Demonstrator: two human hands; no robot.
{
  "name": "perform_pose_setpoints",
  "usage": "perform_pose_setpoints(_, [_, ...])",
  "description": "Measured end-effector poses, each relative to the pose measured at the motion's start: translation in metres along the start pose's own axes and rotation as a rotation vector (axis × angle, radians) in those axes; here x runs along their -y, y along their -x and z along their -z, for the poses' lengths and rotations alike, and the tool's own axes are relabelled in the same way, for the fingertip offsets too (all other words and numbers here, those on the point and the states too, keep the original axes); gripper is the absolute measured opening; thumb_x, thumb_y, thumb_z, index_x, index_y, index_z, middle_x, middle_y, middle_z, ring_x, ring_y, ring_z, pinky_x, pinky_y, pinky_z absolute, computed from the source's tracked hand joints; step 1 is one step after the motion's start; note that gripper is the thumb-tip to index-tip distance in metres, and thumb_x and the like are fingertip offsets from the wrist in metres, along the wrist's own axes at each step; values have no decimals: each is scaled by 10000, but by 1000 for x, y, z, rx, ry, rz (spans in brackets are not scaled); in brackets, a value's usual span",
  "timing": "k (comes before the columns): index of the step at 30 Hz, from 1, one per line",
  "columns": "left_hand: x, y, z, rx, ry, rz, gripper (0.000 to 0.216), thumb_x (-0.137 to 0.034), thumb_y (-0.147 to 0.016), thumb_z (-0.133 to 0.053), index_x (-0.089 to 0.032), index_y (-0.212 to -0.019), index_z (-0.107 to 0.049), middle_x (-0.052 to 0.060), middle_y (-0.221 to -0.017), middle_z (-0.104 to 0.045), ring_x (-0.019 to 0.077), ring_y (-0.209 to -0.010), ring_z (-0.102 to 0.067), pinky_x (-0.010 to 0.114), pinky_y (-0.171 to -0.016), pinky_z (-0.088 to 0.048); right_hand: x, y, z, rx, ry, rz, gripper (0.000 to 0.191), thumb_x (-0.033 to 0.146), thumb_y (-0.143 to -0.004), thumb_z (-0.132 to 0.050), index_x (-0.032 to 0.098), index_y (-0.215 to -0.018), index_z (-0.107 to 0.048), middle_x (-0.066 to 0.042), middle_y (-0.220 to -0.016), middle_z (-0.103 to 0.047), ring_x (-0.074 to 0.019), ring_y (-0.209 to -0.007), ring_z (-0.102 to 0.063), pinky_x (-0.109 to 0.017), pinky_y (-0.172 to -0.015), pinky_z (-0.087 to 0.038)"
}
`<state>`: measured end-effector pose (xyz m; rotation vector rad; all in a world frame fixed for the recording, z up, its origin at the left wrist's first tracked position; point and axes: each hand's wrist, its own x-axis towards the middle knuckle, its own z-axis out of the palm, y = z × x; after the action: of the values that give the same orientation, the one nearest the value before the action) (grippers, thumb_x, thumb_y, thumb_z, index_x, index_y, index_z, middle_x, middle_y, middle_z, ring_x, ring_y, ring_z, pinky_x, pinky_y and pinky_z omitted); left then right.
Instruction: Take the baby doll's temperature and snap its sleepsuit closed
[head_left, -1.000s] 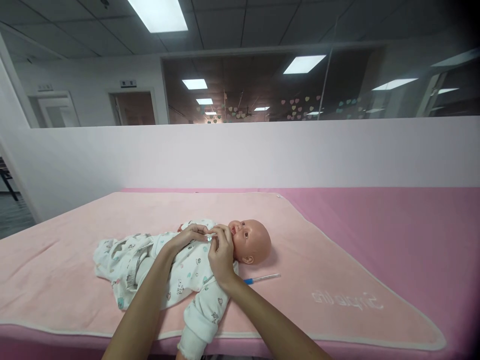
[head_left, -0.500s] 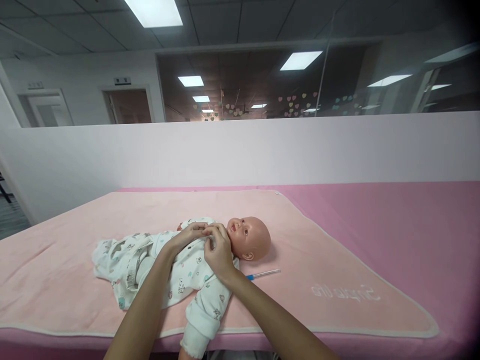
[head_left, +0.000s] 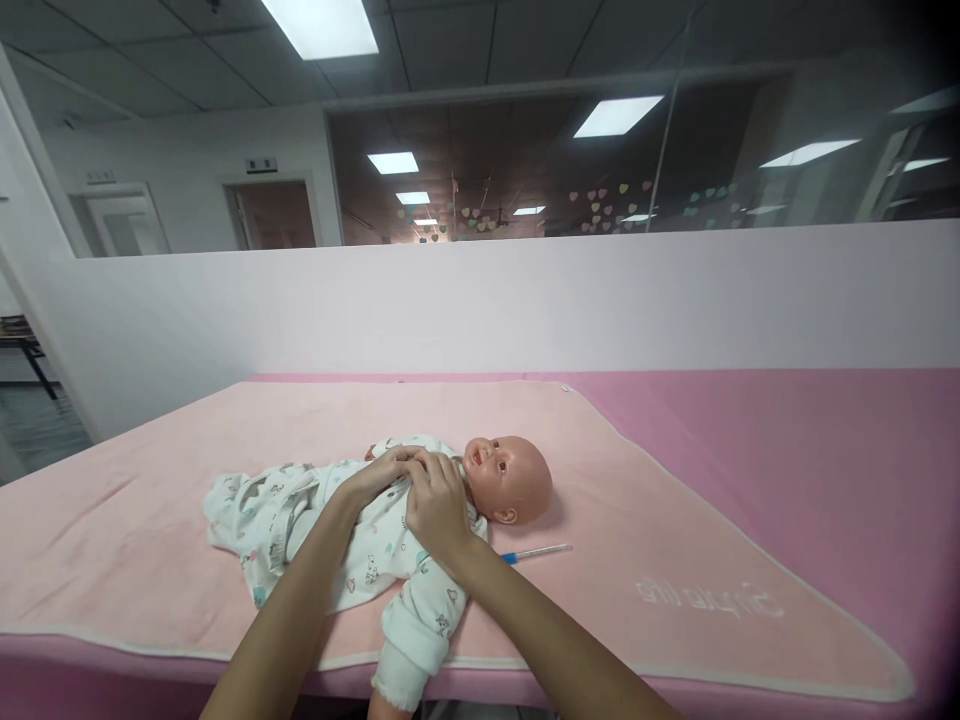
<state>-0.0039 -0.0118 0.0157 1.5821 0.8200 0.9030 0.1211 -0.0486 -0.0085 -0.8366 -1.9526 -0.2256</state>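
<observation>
Bald baby doll with tan vinyl head and white printed cloth suit [head_left: 386, 545]: lies face up directly beneath both hands, head just right of the grip, legs to the left, near sleeve over the mat's front edge.
Pale-pink fabric mat with white binding [head_left: 637, 500]: spreads beneath the doll, over deeper-pink table covering [head_left: 825, 480].
White script on the mat [head_left: 709, 597]: stands inverted; cannot be read with certainty.
Dark rectangular sign above the doorway [head_left: 261, 165]: too small to read.
Left hand [head_left: 381, 474]: rests on the doll's upper chest, fingers bent, tips against the right hand [head_left: 441, 500].
Right hand: curls over the collar, near the chin.
Grip: loosely cupped; whether pinching cloth, cannot tell, fingertips hidden.
Slim blue-and-clear stick [head_left: 540, 552]: lies just beside the right forearm, blue end toward the doll's shoulder.
</observation>
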Motion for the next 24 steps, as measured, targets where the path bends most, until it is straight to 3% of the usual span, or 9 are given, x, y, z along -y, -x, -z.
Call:
perform_pose_setpoints(5, [0, 4, 13, -24, -26, 28, 222, -102, -634, -535, -141, -833, -624, 23, -749, -612, 158, -745, -514, 233, -637, -396, -5, -14, -5, 92, 80, 121, 166, 122, -642, -478, 166, -792, -535, -90, -812, -533, -222, -779, -439, -369, -709, -357])
perform_pose_setpoints(10, [-2, 21, 36, 32, -31, 129, 261, -236, -698, -606, -127, -935, -605, 15, -707, -555, 101, -631, -468, 195, -555, -354, -8, -8, -7, 116, 17, 138, 130, 132, -677, -458, 181, -761, -545, -62, -770, -535, -195, -764, -434, -330, -701, -347])
perform_pose_setpoints(15, [0, 34, 45, 13, -135, 129, 247, -308, -691, -630, -125, -857, -623, -20, -565, -469, 61, -495, -320, 185, -443, -236, -4, -8, -1, 156, -60, 140, 90, 222, -707, -482, 189, -759, -548, -48, -754, -517, -190, -775, -429, -331, -734, -339])
perform_pose_setpoints(19, [0, 34, 45, 38, -132, 112, 248, -310, -674, -641, -120, -832, -623, -1, -612, -528, 53, -483, -315, 191, -439, -228, -4, -10, 3, 182, -101, 153, 96, 205, -670, -499, 197, -761, -528, -37, -783, -497, -187, -782, -431, -325, -738, -349])
perform_pose_setpoints(24, [0, 33, 45, 29, -165, 117, 184, -296, -656, -650, -128, -729, -635, -27, -498, -439, 59, -465, -294, 199, -429, -204, -6, -9, 0, 147, -139, 162, 91, 166, -774, -433, 189, -829, -503, -40, -813, -506, -175, -770, -450, -305, -705, -368])
